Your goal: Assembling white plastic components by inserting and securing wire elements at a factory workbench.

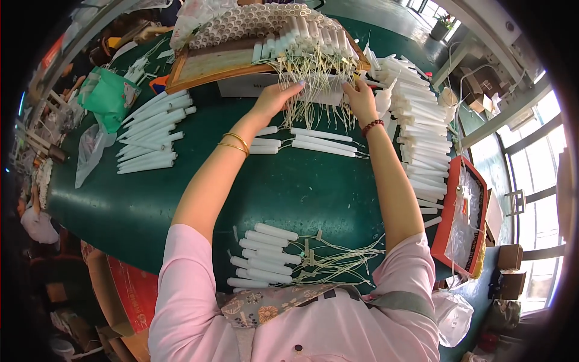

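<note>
Cream-coloured thin wires (313, 102) hang in a dense tangle from a row of white tubes (301, 30) on a wooden tray (217, 60). My left hand (274, 99) reaches into the left side of the tangle, its fingers closed on some wires. On the right side, my right hand (362, 99) pinches at the wires with thumb and fingers together. Which strands each hand holds is too fine to tell. Below the hands, a few white candle-shaped sticks (322, 145) lie flat on the green table (271, 193). A white paper or box panel (241, 85) shows behind the wires.
White sticks lie in a pile at left (151, 133) and a long stack at right (422, 133). Close to my body is a wired bundle of white tubes (265, 259). A green plastic bag (105, 96) sits far left, a red-rimmed box (446, 217) at right.
</note>
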`<act>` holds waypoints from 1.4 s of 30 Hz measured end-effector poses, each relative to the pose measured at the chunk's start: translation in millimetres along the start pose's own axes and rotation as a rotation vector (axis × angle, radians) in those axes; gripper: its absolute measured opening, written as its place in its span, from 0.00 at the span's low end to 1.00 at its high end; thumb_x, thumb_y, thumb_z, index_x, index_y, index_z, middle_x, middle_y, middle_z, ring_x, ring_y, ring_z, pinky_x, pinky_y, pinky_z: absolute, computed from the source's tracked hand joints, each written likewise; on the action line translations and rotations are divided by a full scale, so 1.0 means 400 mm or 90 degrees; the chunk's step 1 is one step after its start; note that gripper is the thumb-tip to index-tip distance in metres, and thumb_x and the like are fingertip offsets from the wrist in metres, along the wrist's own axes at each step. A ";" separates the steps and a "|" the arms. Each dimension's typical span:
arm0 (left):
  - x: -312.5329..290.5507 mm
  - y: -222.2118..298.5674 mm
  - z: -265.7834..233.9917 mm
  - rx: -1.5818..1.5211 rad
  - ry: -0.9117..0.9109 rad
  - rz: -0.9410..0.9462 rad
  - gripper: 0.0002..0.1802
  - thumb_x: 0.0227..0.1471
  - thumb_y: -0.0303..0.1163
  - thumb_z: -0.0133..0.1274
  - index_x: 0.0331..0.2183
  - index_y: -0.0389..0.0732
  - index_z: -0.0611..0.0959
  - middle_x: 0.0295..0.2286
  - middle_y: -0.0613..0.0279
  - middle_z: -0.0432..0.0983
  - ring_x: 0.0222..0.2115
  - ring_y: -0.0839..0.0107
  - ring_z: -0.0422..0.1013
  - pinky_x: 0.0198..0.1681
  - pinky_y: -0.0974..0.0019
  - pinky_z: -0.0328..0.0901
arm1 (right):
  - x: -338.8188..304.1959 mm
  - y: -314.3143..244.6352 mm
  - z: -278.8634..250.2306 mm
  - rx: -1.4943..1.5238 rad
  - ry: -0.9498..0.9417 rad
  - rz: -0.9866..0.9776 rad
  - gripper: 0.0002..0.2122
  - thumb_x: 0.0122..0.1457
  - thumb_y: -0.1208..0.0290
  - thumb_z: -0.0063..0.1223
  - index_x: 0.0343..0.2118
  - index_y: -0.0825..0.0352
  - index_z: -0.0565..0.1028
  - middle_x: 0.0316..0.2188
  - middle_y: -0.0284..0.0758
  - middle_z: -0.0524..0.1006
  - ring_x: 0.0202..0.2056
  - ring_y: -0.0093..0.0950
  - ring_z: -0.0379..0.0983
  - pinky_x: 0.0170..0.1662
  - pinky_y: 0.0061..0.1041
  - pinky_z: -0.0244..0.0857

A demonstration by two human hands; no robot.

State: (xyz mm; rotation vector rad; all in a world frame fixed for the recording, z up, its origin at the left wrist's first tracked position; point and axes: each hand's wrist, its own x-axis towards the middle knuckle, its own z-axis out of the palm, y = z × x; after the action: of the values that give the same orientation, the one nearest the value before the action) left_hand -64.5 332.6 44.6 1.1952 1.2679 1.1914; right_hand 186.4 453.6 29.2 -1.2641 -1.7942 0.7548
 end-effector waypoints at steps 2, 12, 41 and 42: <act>0.016 -0.022 0.048 -0.084 0.066 0.058 0.21 0.62 0.47 0.64 0.45 0.38 0.88 0.38 0.70 0.83 0.37 0.79 0.75 0.47 0.71 0.66 | -0.013 0.002 0.022 -0.077 0.068 -0.025 0.30 0.58 0.53 0.64 0.52 0.77 0.75 0.38 0.52 0.82 0.50 0.48 0.75 0.57 0.41 0.68; 0.032 0.011 0.105 -0.435 -0.070 -0.105 0.20 0.61 0.37 0.64 0.50 0.39 0.83 0.41 0.63 0.84 0.44 0.69 0.79 0.50 0.63 0.72 | -0.073 -0.062 0.002 0.319 -0.182 0.127 0.12 0.72 0.65 0.53 0.46 0.69 0.79 0.36 0.30 0.80 0.34 0.18 0.76 0.40 0.21 0.69; 0.031 0.101 -0.010 -0.374 -0.087 -0.109 0.13 0.73 0.38 0.48 0.45 0.37 0.78 0.19 0.78 0.60 0.19 0.82 0.59 0.35 0.67 0.70 | 0.032 -0.101 -0.117 -0.366 0.006 -0.253 0.22 0.68 0.70 0.50 0.65 0.55 0.72 0.65 0.33 0.73 0.58 0.45 0.74 0.59 0.43 0.70; 0.030 0.105 -0.052 -0.363 -0.101 -0.112 0.13 0.73 0.38 0.48 0.45 0.37 0.77 0.20 0.78 0.60 0.19 0.82 0.59 0.36 0.67 0.70 | 0.034 -0.101 -0.118 -0.371 0.006 -0.243 0.23 0.67 0.71 0.50 0.65 0.55 0.71 0.66 0.33 0.72 0.58 0.45 0.74 0.59 0.43 0.70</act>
State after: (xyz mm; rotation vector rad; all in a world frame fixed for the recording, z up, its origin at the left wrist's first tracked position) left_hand -84.2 345.3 86.6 0.7242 0.8143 1.1921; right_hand 205.8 454.6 89.8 -1.2057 -2.2475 0.0042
